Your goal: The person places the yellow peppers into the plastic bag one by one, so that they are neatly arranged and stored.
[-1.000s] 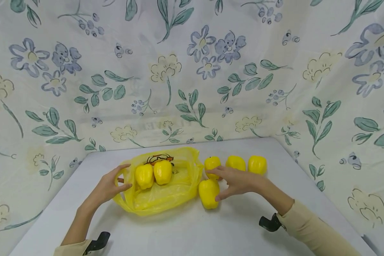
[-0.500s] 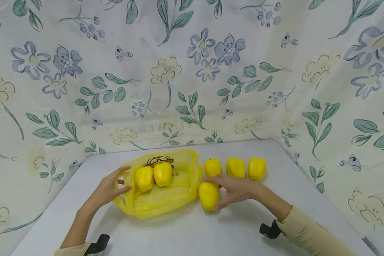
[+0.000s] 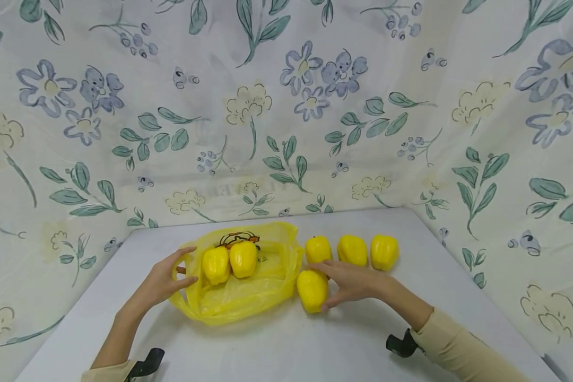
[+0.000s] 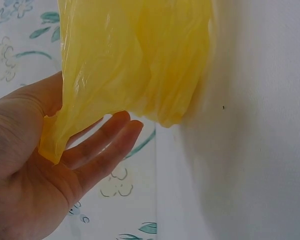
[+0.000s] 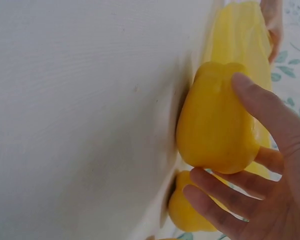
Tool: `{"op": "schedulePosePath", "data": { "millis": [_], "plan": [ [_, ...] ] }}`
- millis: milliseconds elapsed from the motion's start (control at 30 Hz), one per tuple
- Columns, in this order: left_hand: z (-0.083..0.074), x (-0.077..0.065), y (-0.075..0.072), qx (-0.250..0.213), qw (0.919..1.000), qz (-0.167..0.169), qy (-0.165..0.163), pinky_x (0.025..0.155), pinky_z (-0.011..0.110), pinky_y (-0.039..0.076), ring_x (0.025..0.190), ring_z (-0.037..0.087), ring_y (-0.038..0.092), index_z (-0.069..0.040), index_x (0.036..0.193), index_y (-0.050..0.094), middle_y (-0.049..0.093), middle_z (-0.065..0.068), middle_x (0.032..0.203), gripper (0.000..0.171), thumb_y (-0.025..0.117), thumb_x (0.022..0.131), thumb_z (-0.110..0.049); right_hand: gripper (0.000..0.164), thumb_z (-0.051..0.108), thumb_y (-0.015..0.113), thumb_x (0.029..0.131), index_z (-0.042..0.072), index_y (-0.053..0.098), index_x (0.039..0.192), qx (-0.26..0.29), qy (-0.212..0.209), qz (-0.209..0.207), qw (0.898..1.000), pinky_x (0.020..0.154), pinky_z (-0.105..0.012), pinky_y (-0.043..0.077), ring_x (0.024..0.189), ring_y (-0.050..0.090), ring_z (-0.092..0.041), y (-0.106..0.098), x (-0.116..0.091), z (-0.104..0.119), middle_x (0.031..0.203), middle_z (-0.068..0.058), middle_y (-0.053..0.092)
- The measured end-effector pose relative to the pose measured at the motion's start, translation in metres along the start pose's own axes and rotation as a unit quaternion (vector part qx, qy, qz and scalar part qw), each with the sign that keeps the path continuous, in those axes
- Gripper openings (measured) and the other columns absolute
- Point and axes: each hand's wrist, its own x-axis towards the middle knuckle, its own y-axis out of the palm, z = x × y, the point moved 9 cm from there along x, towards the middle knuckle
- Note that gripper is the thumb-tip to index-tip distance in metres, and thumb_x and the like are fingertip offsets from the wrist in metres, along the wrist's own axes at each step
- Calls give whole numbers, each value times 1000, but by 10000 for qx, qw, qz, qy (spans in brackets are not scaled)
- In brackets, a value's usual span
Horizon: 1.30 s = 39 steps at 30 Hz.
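Note:
A yellow plastic bag point(image 3: 248, 307) lies with its mouth spread wide, two yellow bell peppers point(image 3: 216, 265) inside it. At its left side my left hand point(image 3: 163, 278) holds the bag's edge, a strip of plastic running between thumb and fingers in the left wrist view. Just right of the bag, my right hand point(image 3: 352, 280) grips another yellow bell pepper point(image 3: 312, 292). Its thumb point(image 5: 250, 90) presses one end of that pepper and the fingers reach round the other end. The pepper is close over the table and leans slightly.
Behind my right hand, three more yellow bell peppers point(image 3: 352, 250) stand in a row toward the back right of the white table point(image 3: 248, 353). A floral cloth point(image 3: 286, 132) hangs behind the table and along its sides.
My right hand has come down and closed its thumb and fingers around the near bell pepper. The left hand and the bag stay in place.

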Motion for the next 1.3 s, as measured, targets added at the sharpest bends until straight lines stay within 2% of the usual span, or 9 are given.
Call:
{"op": "schedulePosePath", "data": {
  "millis": [233,467,733,867,1000,1100,1300],
  "plan": [
    [0,1,0,13,10000,2,-2,72,33,62,103,37,66,-13,146,40,44,26,147,73,77,84,-19,92,54,76,77,27,32,153,-58,-27,-42,10000,109,-42,46,125,52,-16,-1,0,1,146,-1,49],
    [1,2,0,36,10000,-8,-5,72,33,62,103,37,66,-13,147,40,44,25,147,73,78,84,-20,91,53,77,78,28,31,152,-15,16,-7,10000,112,-43,43,132,48,-17,-1,0,-1,151,1,44],
    [0,1,-2,79,10000,-12,10,72,35,62,102,37,66,-12,146,40,45,26,147,73,78,84,-19,90,53,78,77,26,33,151,148,37,-30,9999,111,-40,44,129,50,-13,-4,-1,-1,150,3,45],
    [-1,2,-3,79,10000,-12,10,73,35,62,103,37,66,-12,146,40,45,26,147,73,77,84,-19,90,49,79,78,19,34,150,190,-139,-154,9996,107,-37,48,123,52,-12,-12,-3,2,150,2,45],
    [-2,2,-3,68,10000,-5,0,73,35,62,104,38,66,-12,146,40,45,26,146,73,77,84,-20,89,46,79,78,16,35,150,136,-265,-318,9991,92,-29,54,116,53,-12,-26,-6,5,149,2,47],
    [-2,1,-3,63,10000,5,-22,72,34,62,104,38,66,-12,146,40,45,26,146,73,77,84,-20,89,45,80,78,16,36,150,157,-262,-416,9987,84,-25,54,111,53,-12,-37,-8,7,144,2,50],
    [-1,0,-2,24,9999,36,-93,74,37,63,104,39,65,-13,147,40,45,26,147,73,77,85,-21,90,48,80,77,19,36,149,165,-267,-612,9976,89,-31,54,109,52,-12,-55,-9,8,139,4,51]
  ]
}}
